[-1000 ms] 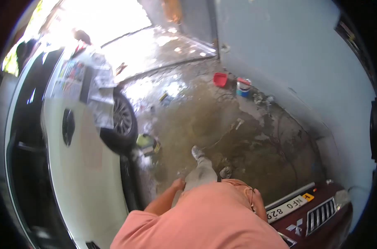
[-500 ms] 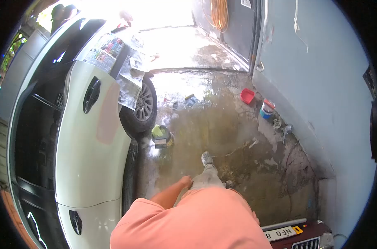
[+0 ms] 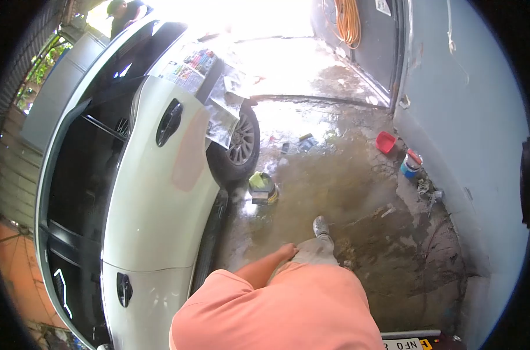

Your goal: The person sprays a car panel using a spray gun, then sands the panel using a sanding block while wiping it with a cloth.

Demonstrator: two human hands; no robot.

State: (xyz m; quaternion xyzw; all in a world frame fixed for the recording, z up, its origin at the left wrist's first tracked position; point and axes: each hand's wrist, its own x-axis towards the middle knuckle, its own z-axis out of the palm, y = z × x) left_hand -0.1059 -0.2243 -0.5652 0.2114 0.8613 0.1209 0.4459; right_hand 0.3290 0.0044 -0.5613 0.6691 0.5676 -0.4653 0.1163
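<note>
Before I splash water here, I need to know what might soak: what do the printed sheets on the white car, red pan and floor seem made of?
Printed sheets: probably thin newspaper, judging by the print blocks and loose, creased edges.
Red pan: likely moulded plastic, given its bright, even colour.
Floor: apparently rough concrete, patchy grey-brown, shiny where it looks wet.

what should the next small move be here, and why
Probably a step toward the dark container, so the left hand can reach the yellow-green item on top. The container stands near the wheel, close to the car's pinkish patch, while the left hand is down by the trousers, apart from it. The right hand is out of view.
</note>
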